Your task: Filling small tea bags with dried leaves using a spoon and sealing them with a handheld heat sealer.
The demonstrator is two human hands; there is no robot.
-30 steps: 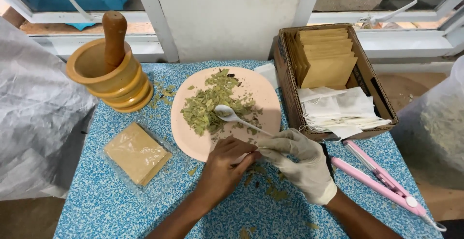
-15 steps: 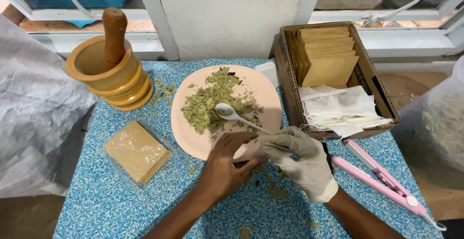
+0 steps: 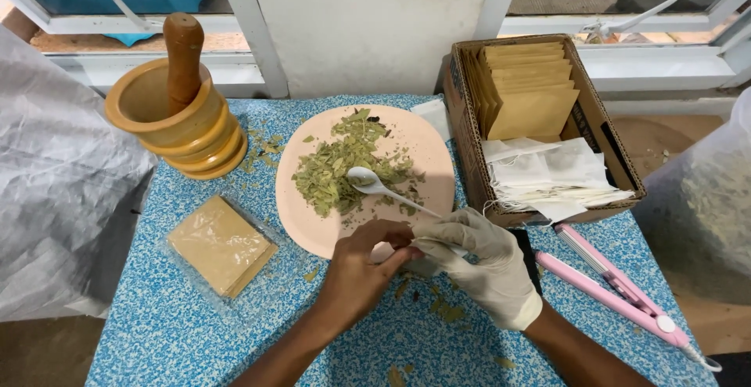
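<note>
My right hand (image 3: 477, 266), in a white glove, holds the handle of a white plastic spoon (image 3: 374, 185). The spoon's bowl rests on a heap of dried green leaves (image 3: 340, 164) on a round pink plate (image 3: 426, 152). My bare left hand (image 3: 361, 274) is pinched against the gloved fingers at the plate's near edge. Between the two hands sits a small white bag (image 3: 425, 266), mostly hidden by the fingers.
A wooden mortar with pestle (image 3: 176, 109) stands at the back left. A clear packet of tan sheets (image 3: 221, 244) lies front left. On the right are a cardboard box (image 3: 469, 129) of tan envelopes and white bags, and a pink flat iron (image 3: 614, 285). Leaf crumbs dot the blue cloth.
Hardly anything differs. Both hands stay together at the plate's near edge, with only small finger shifts, and the spoon stays on the leaves.
</note>
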